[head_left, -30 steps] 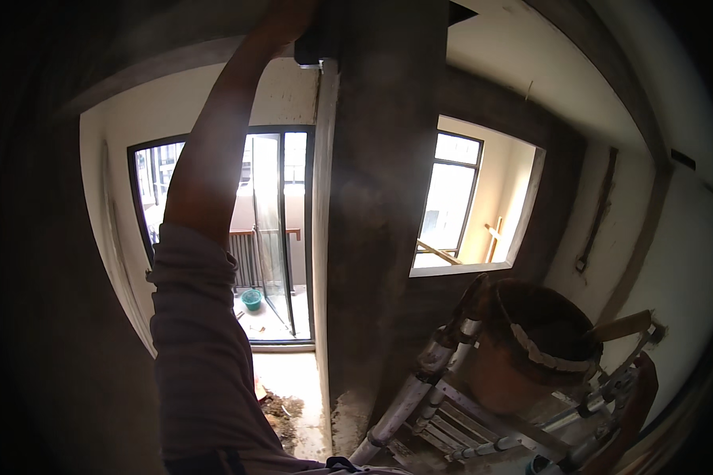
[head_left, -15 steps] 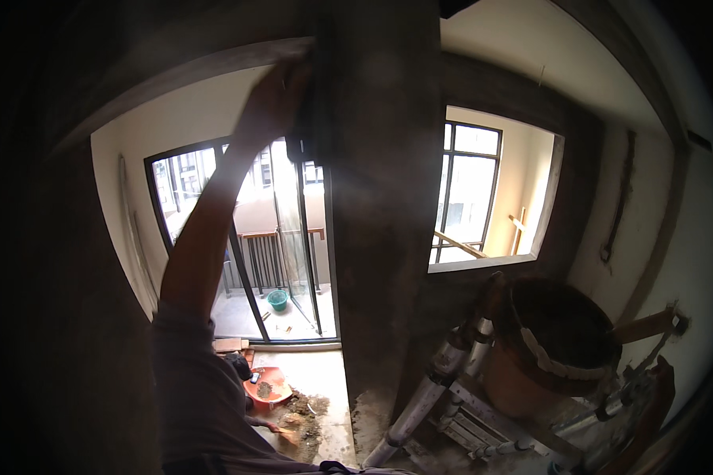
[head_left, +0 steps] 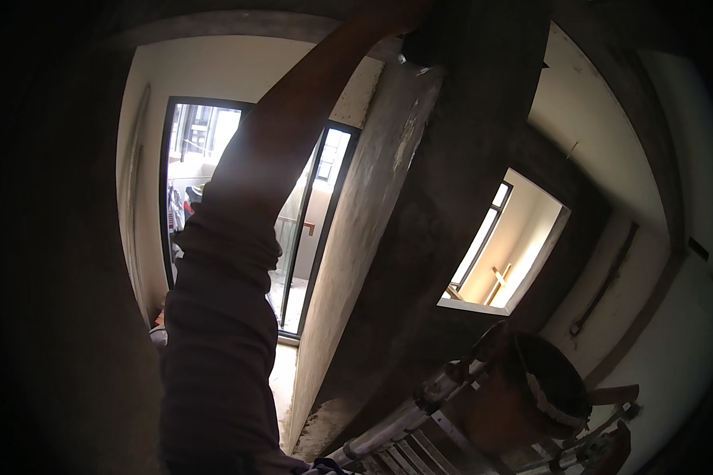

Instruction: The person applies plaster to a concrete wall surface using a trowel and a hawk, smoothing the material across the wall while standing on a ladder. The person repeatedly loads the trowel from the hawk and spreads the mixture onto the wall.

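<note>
My left arm reaches up across the picture, and my left hand [head_left: 400, 14] is at the top against the dark pillar [head_left: 467, 119]. Its fingers seem closed on a dark flat tool [head_left: 420, 49], perhaps a plastering trowel, with a bright glint at its lower edge; shadow hides most of it. Low at the right, my right hand [head_left: 616, 445] is beside the top of a metal ladder [head_left: 444, 388]. Its fingers are too dark to read. Close to it, an orange-brown bucket [head_left: 503, 404] with a mortar-crusted rim stands on the ladder, tilted in the picture.
A piece of wood [head_left: 614, 394] sticks out beside the bucket. Behind my left arm is a dark-framed glass door [head_left: 317, 229]. The pillar's side face [head_left: 372, 190] is pale and patchy. A window opening [head_left: 523, 245] lies to the right, with a wooden cross-piece [head_left: 499, 281] inside.
The view has turned and tilted, so the pillar's pale side face now shows. My left hand has moved up and right in the picture. The red basin on the floor has left view.
</note>
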A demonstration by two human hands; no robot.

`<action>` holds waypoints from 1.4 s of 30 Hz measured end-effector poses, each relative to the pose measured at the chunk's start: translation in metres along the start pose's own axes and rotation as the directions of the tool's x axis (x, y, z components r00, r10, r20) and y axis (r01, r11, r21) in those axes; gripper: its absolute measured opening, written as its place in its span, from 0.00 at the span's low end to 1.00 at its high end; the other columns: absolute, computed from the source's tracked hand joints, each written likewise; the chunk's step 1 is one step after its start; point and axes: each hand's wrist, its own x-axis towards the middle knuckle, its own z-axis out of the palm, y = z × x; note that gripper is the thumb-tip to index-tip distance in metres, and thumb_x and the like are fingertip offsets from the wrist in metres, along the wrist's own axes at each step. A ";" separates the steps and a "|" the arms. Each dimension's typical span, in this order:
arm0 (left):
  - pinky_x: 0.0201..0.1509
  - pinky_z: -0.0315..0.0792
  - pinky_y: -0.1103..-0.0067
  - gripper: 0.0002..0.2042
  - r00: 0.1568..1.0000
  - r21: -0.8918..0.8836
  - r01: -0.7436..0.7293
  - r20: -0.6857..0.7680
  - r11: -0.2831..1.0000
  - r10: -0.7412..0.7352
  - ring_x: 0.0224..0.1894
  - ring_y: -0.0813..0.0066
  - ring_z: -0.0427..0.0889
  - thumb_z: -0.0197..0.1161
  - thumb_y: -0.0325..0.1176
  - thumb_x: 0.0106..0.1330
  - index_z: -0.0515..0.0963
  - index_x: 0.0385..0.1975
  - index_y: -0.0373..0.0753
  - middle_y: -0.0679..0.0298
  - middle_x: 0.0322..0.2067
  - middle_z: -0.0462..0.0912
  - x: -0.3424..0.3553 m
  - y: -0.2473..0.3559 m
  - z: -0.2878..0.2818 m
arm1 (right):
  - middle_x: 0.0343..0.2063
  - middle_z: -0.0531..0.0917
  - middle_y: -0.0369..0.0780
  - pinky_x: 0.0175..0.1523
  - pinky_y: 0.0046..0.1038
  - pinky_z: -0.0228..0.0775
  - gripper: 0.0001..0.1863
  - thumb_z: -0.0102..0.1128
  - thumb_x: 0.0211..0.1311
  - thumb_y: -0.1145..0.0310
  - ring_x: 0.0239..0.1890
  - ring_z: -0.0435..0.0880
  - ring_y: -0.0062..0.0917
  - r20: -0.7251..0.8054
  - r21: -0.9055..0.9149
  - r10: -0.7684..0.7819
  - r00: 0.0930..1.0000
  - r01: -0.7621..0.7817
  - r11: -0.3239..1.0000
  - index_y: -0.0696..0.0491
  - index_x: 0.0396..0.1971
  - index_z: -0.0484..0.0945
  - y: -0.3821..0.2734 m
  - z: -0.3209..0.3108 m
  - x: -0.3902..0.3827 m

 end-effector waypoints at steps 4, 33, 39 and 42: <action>0.48 0.69 0.64 0.17 0.997 0.008 -0.071 0.041 0.997 0.070 0.45 0.45 0.78 0.51 0.41 0.66 0.77 0.40 0.31 0.41 0.40 0.79 0.012 -0.020 0.021 | 0.47 0.79 0.48 0.54 0.32 0.67 0.22 0.43 0.71 0.60 0.46 0.77 0.34 0.014 -0.095 -0.014 1.000 0.015 0.995 0.59 0.54 0.75 -0.027 0.000 -0.011; 0.51 0.69 0.63 0.20 0.996 -0.128 0.074 -0.032 0.989 -0.079 0.46 0.44 0.78 0.50 0.43 0.67 0.78 0.40 0.29 0.41 0.41 0.80 -0.019 -0.020 -0.012 | 0.41 0.80 0.46 0.48 0.30 0.70 0.18 0.47 0.65 0.68 0.40 0.76 0.28 -0.021 0.058 -0.043 0.999 0.044 0.997 0.61 0.50 0.77 0.011 0.005 0.003; 0.51 0.69 0.61 0.20 0.997 -0.125 0.076 -0.008 0.989 -0.078 0.47 0.43 0.77 0.50 0.43 0.67 0.79 0.38 0.30 0.41 0.41 0.80 -0.025 -0.019 0.021 | 0.41 0.80 0.47 0.47 0.31 0.70 0.18 0.47 0.64 0.69 0.40 0.76 0.29 -0.037 0.065 -0.060 0.998 0.062 0.996 0.62 0.48 0.77 0.013 0.003 -0.002; 0.51 0.68 0.61 0.19 0.998 -0.106 0.056 -0.002 0.993 -0.057 0.47 0.41 0.76 0.50 0.42 0.67 0.78 0.41 0.30 0.41 0.41 0.79 -0.044 -0.007 0.019 | 0.40 0.81 0.46 0.47 0.31 0.70 0.19 0.44 0.65 0.67 0.40 0.77 0.32 -0.071 0.007 -0.055 0.996 0.056 0.998 0.62 0.48 0.77 0.012 0.000 -0.005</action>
